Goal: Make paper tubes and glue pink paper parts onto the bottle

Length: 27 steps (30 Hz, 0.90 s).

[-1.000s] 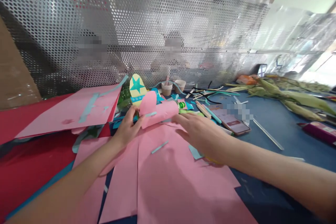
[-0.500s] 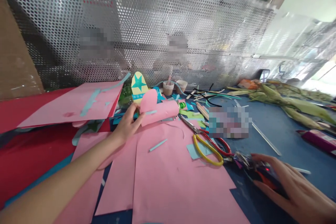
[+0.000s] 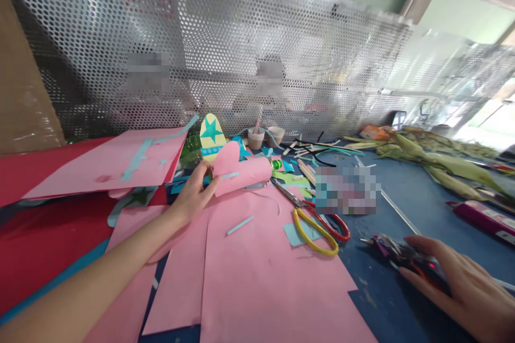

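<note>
My left hand (image 3: 193, 193) is closed on the near end of a pink paper roll (image 3: 243, 171) that has a rounded pink flap standing up from it. The roll lies on pink paper sheets (image 3: 257, 273) spread over the blue table (image 3: 406, 209). My right hand (image 3: 462, 286) lies at the lower right, its fingers curled over a dark tool with a small red light (image 3: 406, 256). Scissors with a yellow and a red handle (image 3: 317, 222) lie between the two hands, untouched.
A perforated metal screen (image 3: 241, 53) walls off the back; people sit behind it. Red and pink sheets (image 3: 100, 166) pile up at left. Paper cups (image 3: 265, 136), sticks, a yellow egg cutout with a teal star (image 3: 212, 134), corn husks (image 3: 434, 155) and a purple packet (image 3: 483, 217) lie around.
My right hand left the pink roll and swung to the lower right, onto the dark tool, which uncovered the scissors. My left hand kept hold of the roll.
</note>
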Each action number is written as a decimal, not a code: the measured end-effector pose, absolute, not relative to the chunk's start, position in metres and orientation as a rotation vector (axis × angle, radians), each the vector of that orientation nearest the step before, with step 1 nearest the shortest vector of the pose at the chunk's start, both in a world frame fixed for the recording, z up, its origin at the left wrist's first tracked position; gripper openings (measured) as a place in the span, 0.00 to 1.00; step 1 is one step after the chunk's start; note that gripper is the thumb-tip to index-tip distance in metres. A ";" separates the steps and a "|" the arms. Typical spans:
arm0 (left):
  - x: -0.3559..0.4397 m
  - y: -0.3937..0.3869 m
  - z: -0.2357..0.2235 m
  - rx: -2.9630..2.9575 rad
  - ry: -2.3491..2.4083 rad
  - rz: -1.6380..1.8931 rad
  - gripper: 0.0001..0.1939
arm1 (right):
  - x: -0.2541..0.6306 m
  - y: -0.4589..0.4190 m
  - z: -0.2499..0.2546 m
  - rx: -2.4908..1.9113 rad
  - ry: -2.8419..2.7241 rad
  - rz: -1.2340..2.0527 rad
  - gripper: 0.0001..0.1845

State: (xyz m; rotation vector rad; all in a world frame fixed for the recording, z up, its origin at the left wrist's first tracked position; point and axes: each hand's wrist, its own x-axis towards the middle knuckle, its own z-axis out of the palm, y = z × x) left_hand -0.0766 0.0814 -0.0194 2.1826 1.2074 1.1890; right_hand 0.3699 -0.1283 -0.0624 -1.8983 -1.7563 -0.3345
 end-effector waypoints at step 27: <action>-0.076 0.081 -0.021 2.158 1.143 1.246 0.08 | 0.139 0.053 0.009 -1.157 -2.167 0.225 0.09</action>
